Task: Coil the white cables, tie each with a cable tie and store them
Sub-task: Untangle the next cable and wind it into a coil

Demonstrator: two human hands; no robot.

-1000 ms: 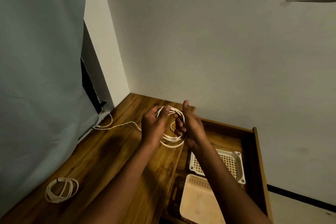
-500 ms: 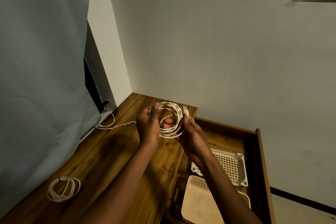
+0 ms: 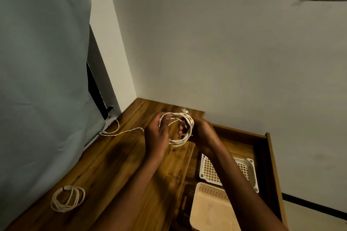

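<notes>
Both hands hold a coil of white cable (image 3: 185, 138) above the far end of the wooden table (image 3: 116, 165). My left hand (image 3: 156, 137) grips the coil's left side, thumb up over the loops. My right hand (image 3: 201, 135) grips its right side, fingers through the ring. The cable's plug end (image 3: 185, 110) sticks up at the top of the coil. Another coiled white cable (image 3: 68, 198) with a dark tie lies on the table at the near left. A loose white cable (image 3: 120, 133) trails across the table from the left wall to my left hand.
An open wooden drawer (image 3: 266, 155) at the right holds a white lattice basket (image 3: 246, 167) and a beige basket (image 3: 210, 210). A grey sheet (image 3: 43, 62) hangs along the left, with a dark gap behind it. The white wall stands close behind the table.
The coil has been raised and turned from a tight bundle to an open ring between both hands. The plug end now stands up at the top. The camera has tilted slightly.
</notes>
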